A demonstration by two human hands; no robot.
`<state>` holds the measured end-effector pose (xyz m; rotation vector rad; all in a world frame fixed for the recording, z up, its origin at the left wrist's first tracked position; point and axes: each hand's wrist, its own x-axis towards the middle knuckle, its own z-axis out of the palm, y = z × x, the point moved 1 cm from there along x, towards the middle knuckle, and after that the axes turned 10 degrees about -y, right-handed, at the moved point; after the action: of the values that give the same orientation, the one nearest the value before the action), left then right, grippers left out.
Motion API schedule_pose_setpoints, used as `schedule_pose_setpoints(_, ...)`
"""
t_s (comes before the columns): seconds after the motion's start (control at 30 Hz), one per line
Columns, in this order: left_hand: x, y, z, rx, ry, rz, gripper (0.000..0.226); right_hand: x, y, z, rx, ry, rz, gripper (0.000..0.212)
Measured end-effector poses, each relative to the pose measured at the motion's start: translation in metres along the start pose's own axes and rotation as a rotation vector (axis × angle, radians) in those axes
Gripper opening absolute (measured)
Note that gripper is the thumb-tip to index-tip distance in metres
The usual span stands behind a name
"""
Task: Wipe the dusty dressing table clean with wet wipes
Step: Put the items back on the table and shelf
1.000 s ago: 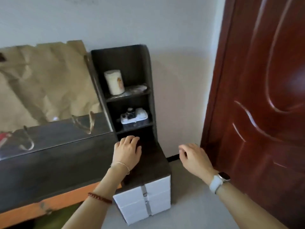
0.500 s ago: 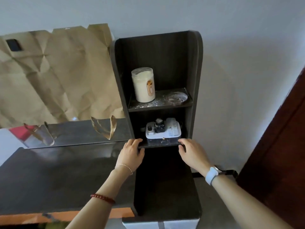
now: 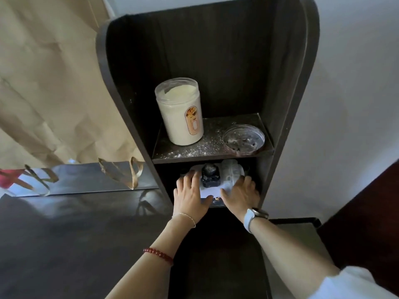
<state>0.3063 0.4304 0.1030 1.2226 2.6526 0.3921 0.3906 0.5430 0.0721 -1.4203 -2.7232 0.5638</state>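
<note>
Left hand [image 3: 191,196]: reaches into the lower shelf compartment, fingers spread and laid over the left end of the white tray [image 3: 212,189]; thumb against its front edge. Whether the fingers curl under it cannot be told.
Right hand [image 3: 240,196]: mirrors it on the tray's right end, fingers spread and slightly bent over the top; a grip proper cannot be confirmed.
White tray: sits between the two hands, at the front of the lower shelf.
Dark bottle [image 3: 210,175]: stands on the tray, just beyond the fingertips, between the hands.
Clear object [image 3: 232,169]: on the tray, ahead of the right fingers; identity unclear.
Cream jar [image 3: 180,111]: upper shelf, above the left fingers, upright.
Glass dish [image 3: 243,138]: upper shelf, above the right fingers, dusty.
Upper shelf board [image 3: 207,145]: speckled with white dust; unwiped.
Dressing table top [image 3: 75,229]: dark, left of the left wrist; no wet wipe in view.
Risk, tipping: likely if the tray is drawn out unevenly; the bottle is tall and loose.
Risk, snagging: the bottle top sits close under the upper board.
Risk, dust fall: a knock to the board could shed grit onto the hands.
</note>
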Motion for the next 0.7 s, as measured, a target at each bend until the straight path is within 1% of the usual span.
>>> schedule_pose_setpoints(0.07,0.018,0.004,0.004,0.048,-0.035,-0.01,0.082,-0.002,-0.004,-0.001,0.062,-0.022,0.064,0.061)
schedule_pose_setpoints(0.13,0.035,0.009,0.007,0.089,-0.086,-0.018,0.08,-0.01,-0.001,-0.001,0.17,-0.011,0.095,0.056)
schedule_pose_setpoints(0.2,0.048,0.011,0.01,0.117,-0.147,-0.041,0.075,-0.027,0.008,0.001,0.272,0.026,0.049,0.047)
schedule_pose_setpoints(0.27,0.059,0.011,0.01,0.114,-0.17,-0.053,0.07,-0.045,0.023,0.003,0.356,0.054,-0.016,0.041)
schedule_pose_setpoints(0.33,0.066,0.007,0.01,0.094,-0.145,-0.045,0.066,-0.063,0.037,0.006,0.416,0.063,-0.065,0.045)
schedule_pose_setpoints(0.4,0.069,0.004,0.011,0.072,-0.111,-0.006,0.068,-0.079,0.051,0.009,0.445,0.064,-0.081,0.051)
schedule_pose_setpoints(0.47,0.067,0.002,0.013,0.035,-0.02,0.075,0.065,-0.091,0.064,0.013,0.479,0.063,-0.081,0.053)
schedule_pose_setpoints(0.53,0.059,-0.001,0.017,0.057,0.088,0.218,0.062,-0.102,0.076,0.017,0.501,0.072,-0.092,0.055)
schedule_pose_setpoints(0.6,0.045,-0.001,0.018,0.098,0.176,0.352,0.07,-0.111,0.086,0.024,0.514,0.087,-0.1,0.061)
schedule_pose_setpoints(0.63,0.036,-0.002,0.019,0.092,0.198,0.414,0.073,-0.116,0.09,0.029,0.522,0.086,-0.098,0.064)
schedule_pose_setpoints(0.7,0.015,-0.002,0.02,0.049,0.241,0.503,0.066,-0.124,0.097,0.038,0.516,0.069,-0.087,0.066)
